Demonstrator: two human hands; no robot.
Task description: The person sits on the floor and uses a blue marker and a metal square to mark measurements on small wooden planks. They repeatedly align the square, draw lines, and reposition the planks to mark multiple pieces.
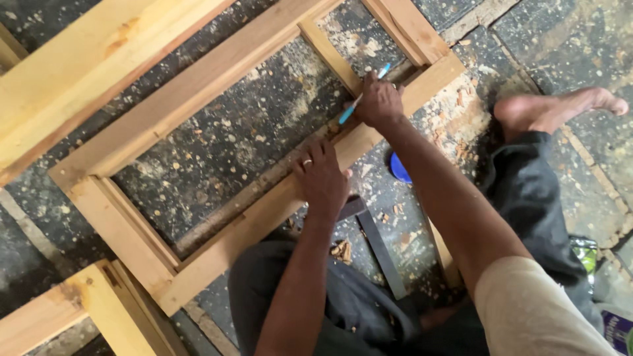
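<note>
Head camera is looking down at a rectangular pale wooden frame lying on a dark, sawdust-flecked floor, its near rail running from lower left to upper right. Left hand, wearing a ring, is pressing flat with fingers spread on that near rail, while the right hand is pinching a slim blue-and-white pen where a narrow crossbar meets the rail. Pen's long axis is slanting diagonally, its blue tip pointing down-left onto the wood and its other end rising up-right.
</note>
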